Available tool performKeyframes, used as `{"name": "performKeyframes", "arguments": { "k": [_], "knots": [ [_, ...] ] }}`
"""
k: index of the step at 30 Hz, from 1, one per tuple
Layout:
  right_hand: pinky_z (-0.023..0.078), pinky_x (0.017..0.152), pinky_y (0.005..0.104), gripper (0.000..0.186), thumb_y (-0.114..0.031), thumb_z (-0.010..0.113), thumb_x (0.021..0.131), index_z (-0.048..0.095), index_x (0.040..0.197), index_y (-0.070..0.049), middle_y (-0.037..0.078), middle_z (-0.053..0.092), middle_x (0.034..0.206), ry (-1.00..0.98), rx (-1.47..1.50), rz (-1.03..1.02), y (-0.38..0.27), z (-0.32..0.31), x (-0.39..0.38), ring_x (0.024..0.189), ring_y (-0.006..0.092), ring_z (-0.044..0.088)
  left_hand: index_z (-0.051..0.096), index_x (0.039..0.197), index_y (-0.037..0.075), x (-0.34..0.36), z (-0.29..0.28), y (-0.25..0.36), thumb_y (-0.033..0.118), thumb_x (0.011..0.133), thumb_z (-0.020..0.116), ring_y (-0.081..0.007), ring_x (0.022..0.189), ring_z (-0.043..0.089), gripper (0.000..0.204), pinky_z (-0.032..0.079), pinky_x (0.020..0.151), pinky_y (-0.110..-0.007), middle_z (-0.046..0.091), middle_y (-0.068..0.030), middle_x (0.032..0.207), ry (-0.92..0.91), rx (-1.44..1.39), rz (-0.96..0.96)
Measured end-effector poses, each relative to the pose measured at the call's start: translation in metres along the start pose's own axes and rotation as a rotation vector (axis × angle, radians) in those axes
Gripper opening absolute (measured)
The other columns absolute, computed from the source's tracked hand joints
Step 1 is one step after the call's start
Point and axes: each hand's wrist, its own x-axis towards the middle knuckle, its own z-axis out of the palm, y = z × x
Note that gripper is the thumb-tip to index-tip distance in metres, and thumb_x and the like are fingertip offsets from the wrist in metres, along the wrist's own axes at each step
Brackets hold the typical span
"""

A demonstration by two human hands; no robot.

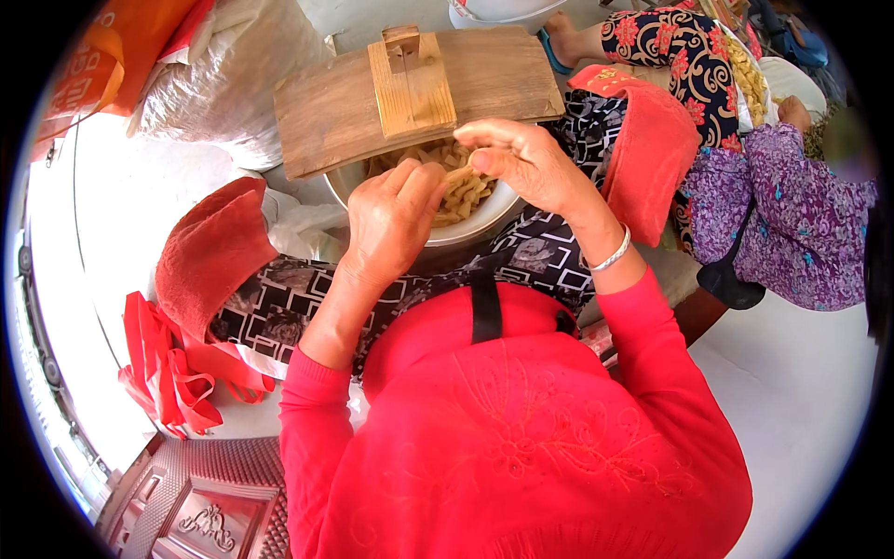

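A wooden board (326, 102) lies over the far part of a pale basin (501, 203) set between the knees, leaving the near side uncovered. The step in hand looks like handling pieces above that opening; the next move probably calls for a careful pinch. The left hand (396, 219) curls inward, tips hidden, so I cannot tell its grip; the right hand (531, 168) has thumb and forefinger parted. Yellowish strips (456, 205) lie in the basin beneath.

Tan pieces (466, 197), brown board (503, 70), red top (521, 429), trousers (270, 303) — black-and-white, geometric
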Motion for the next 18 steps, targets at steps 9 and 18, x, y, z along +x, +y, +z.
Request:
{"name": "performKeyframes", "arguments": {
  "k": [9, 18],
  "knots": [
    [0.047, 0.057, 0.0214, 0.012, -0.009, 0.063, 0.09, 0.065, 0.096, 0.001, 0.001, 0.061, 0.073, -0.062, 0.201, 0.064, 0.011, -0.006, 0.02, 0.061, 0.0062, 0.055, 0.064, 0.095, -0.001, 0.009, 0.001, -0.023, 0.013, 0.093, 0.059, -0.0092, 0.07, 0.051, 0.014, 0.043, 0.063, -0.024, 0.057, 0.0, 0.075, -0.143, -0.596, -0.528],
    [0.045, 0.056, 0.023, 0.013, -0.014, 0.059, 0.094, 0.063, 0.095, -0.002, 0.0, 0.058, 0.07, 0.226, -0.299, -0.182, 0.011, 0.012, 0.063, 0.06, 0.0063, 0.053, 0.063, 0.09, -0.001, 0.044, -0.001, -0.076, 0.012, 0.091, 0.057, -0.0071, 0.066, 0.048, 0.015, 0.041, 0.06, -0.025, 0.055, 0.0001, 0.071, -0.006, -0.626, -0.541]
  ]
}}
